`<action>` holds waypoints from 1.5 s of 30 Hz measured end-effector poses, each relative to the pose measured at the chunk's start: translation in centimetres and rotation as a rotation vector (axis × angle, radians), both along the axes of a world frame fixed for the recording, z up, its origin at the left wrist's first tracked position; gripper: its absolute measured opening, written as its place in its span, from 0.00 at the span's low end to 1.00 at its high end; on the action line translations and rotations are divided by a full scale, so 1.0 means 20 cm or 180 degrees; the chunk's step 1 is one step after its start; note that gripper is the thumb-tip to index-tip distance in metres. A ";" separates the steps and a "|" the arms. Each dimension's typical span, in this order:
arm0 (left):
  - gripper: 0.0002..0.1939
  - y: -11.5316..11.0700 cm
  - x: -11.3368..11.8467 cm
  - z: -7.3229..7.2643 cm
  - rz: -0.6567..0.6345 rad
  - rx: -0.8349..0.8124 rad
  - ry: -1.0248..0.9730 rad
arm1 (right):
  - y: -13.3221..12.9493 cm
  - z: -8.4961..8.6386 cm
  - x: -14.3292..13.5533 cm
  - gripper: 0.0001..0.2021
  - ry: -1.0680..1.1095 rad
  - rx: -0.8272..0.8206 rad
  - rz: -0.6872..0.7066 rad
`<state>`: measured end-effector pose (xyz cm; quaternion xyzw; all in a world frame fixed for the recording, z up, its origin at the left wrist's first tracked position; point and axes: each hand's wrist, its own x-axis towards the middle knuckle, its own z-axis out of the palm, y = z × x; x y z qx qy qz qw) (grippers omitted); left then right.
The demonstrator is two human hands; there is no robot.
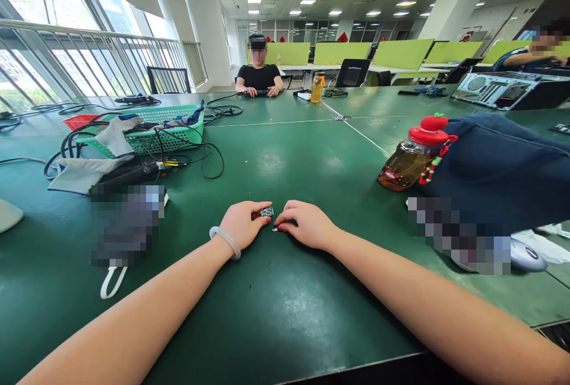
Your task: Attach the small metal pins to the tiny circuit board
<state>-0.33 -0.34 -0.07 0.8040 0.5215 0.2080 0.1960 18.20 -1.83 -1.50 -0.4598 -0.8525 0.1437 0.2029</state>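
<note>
Between the thumb and fingers of my left hand (pixel 243 223) is a small rectangular piece with a white-and-dark pattern (pixel 266 212), perhaps a little circuit board; its exact kind is too small to tell. A pale bracelet (pixel 226 241) circles the left wrist. Close by on the right, my right hand (pixel 307 223) pinches a tiny whitish piece (pixel 275 229) at its fingertips, low over the green tabletop (pixel 285 290). The two hands are nearly touching, with a narrow gap between their fingertips.
To the left lie a green basket (pixel 171 135) with cables and gloves, a black device and a blurred dark object (pixel 129 224). On the right stand a red-capped bottle (pixel 409 156), a dark blue bag (pixel 494 171) and a mouse (pixel 528 255). A person (pixel 258 73) sits opposite.
</note>
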 end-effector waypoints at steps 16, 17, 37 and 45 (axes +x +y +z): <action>0.18 -0.05 0.01 0.05 -0.0235 -0.0315 -0.0673 | -0.02 0.01 0.01 0.10 0.0696 0.1069 -0.0180; 0.18 -0.05 0.01 0.05 -0.0239 -0.0333 -0.0732 | -0.02 0.01 0.01 0.10 0.0665 0.1099 -0.0160; 0.20 0.01 -0.03 0.00 0.0051 -0.0236 -0.0218 | -0.05 -0.01 -0.06 0.07 -0.0622 0.0509 -0.0109; 0.20 0.01 -0.03 0.00 0.0025 -0.0292 -0.0160 | -0.04 0.00 -0.07 0.08 -0.0966 0.0818 0.0059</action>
